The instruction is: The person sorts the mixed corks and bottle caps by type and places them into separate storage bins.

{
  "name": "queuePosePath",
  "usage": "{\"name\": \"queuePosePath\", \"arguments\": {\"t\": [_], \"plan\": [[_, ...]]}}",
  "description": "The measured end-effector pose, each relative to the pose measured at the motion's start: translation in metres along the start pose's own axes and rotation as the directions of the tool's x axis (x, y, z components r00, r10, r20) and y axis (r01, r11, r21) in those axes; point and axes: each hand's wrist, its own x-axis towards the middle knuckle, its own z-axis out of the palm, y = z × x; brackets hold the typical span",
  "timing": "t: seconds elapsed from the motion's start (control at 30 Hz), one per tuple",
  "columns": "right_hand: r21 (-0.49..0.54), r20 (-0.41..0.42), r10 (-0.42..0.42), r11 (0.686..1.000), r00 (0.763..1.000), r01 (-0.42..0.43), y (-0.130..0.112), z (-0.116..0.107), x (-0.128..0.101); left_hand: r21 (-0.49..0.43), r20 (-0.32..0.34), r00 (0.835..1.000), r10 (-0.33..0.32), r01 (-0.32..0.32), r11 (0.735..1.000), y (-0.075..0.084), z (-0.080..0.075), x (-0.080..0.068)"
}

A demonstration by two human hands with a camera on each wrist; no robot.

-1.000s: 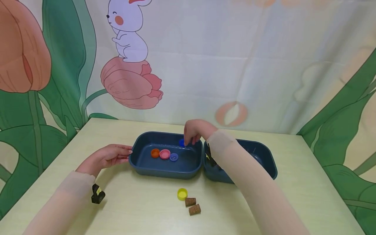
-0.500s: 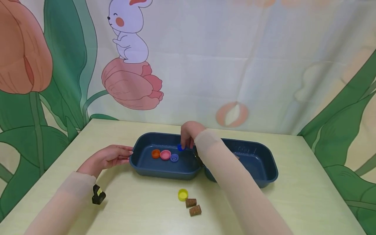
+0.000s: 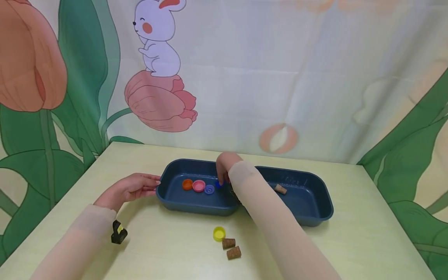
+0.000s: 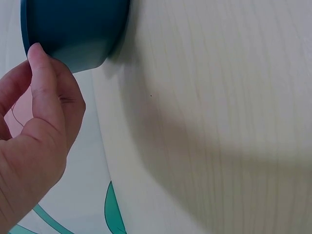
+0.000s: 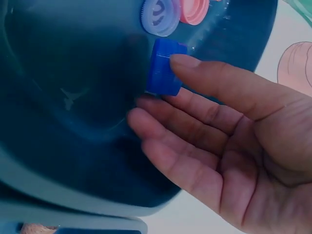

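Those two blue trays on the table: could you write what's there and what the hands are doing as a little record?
Left tray: orange cap, pink cap, lilac cap, in a row
Right hand: pinches dark blue cap inside left tray
Left hand: touches left tray's left end
Right tray: pale cork; partly hidden by right sleeve
Table, nearer side: yellow cap, two brown corks

The right hand (image 3: pixel 225 164) partly hides the blue cap (image 3: pixel 218 184), and its sleeve (image 3: pixel 280 221) part of the right-hand tray (image 3: pixel 309 204).
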Motion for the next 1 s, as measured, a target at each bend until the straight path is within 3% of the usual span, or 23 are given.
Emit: {"name": "queuePosePath", "arguments": {"t": [0.17,0.4,0.63,1.0], "plan": [[0.024,-0.039,0.028,0.999,0.999,-0.027,-0.005,0.004,0.000,-0.002,0.001,1.000,-0.005,0.005,1.000,-0.002,-0.001,0.002],[0.004,-0.153,0.025,1.000,0.988,-0.025,-0.014,0.012,-0.008,0.002,-0.004,1.000,-0.010,0.010,1.000,-0.002,0.000,0.002],[-0.145,-0.154,0.012,0.989,0.988,-0.035,-0.017,0.019,-0.005,-0.001,0.000,1.000,-0.003,0.003,1.000,-0.004,0.000,0.001],[-0.161,-0.174,0.028,0.985,0.984,-0.057,-0.020,0.025,-0.013,0.016,0.011,1.000,0.003,-0.004,1.000,-0.002,-0.002,0.001]]}}
